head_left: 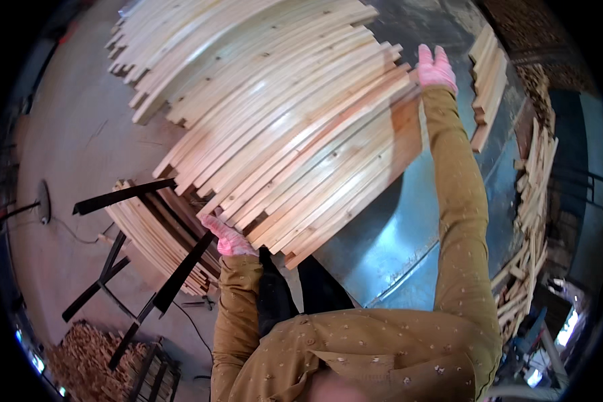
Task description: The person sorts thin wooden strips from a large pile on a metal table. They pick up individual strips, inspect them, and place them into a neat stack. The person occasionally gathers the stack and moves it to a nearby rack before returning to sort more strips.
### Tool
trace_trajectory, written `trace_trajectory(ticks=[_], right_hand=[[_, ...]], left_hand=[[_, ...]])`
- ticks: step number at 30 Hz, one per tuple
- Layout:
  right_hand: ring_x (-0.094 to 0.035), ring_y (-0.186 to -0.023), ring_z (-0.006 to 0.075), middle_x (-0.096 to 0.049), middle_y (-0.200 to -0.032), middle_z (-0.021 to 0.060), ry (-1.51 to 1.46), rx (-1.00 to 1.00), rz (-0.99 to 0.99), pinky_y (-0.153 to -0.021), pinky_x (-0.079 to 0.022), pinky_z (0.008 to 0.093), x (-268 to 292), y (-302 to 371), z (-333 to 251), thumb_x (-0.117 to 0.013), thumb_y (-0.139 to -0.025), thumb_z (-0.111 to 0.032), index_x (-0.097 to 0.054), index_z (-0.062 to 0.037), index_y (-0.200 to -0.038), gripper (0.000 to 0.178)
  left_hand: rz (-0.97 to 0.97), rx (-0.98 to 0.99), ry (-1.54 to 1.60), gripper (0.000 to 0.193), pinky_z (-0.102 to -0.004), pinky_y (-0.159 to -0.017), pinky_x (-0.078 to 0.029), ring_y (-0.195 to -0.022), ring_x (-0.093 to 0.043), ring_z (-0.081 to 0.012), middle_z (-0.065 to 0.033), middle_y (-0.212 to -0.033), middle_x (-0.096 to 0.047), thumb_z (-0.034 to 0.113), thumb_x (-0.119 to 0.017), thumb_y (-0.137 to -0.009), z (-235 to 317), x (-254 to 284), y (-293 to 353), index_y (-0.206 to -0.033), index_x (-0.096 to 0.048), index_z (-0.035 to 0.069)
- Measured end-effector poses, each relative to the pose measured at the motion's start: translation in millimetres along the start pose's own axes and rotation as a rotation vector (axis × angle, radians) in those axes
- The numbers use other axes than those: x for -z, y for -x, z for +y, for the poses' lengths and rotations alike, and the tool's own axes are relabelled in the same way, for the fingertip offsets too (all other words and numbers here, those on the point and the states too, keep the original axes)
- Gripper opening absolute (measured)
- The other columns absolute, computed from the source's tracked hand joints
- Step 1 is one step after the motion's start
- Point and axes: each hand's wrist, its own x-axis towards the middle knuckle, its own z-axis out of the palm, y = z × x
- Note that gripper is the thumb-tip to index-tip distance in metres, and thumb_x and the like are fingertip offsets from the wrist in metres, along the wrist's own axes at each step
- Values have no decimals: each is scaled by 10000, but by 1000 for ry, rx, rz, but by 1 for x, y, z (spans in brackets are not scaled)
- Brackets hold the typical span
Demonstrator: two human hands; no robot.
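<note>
On shiny metal tabletop, had long wooden strips lined up, likely stiff and heavy together, best held by both ends, with right hand spread open at right ends and left hand at left ends, grip hard to tell.

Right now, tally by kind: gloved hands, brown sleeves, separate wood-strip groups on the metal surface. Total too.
Gloved, left hand and right hand: 2
Brown, left sleeve and right sleeve: 2
On the metal surface, large strip spread and small strip group: 2
Total: 6
</note>
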Motion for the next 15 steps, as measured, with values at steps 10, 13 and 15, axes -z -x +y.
trace_trajectory(ticks=[10, 13, 15], right_hand=[[-344, -541, 65, -363, -692, -45, -1730, -164, -621, -484, -338, 197, 130, 33, -124, -577, -897, 2, -474, 7, -1302, 418], [-305, -534, 61, -297, -686, -52, -1864, 70, -1035, -467, -324, 188, 150, 79, -180, -540, -940, -39, -467, 40, -1317, 392], [-273, -556, 58, -253, -713, -51, -1813, 125, -939, -459, -297, 184, 158, 163, -252, -524, -956, -47, -428, 44, -1361, 426]], left_hand=[[-1003, -1082, -1476, 881, -400, -980, -474, -1180, -572, -353, -263, -1330, -526, 313, -775, -791, 224, -71, 110, -1438, -319, -75], [-1251, -579, -1333, 1051, -385, -980, -475, -1149, -583, -373, -287, -1271, -547, 478, -781, -735, 254, -63, 146, -1447, -260, -94], [-1214, -650, -1152, 1066, -384, -922, -498, -1095, -609, -358, -251, -1264, -553, 429, -796, -741, 263, -39, 156, -1485, -198, -48]])
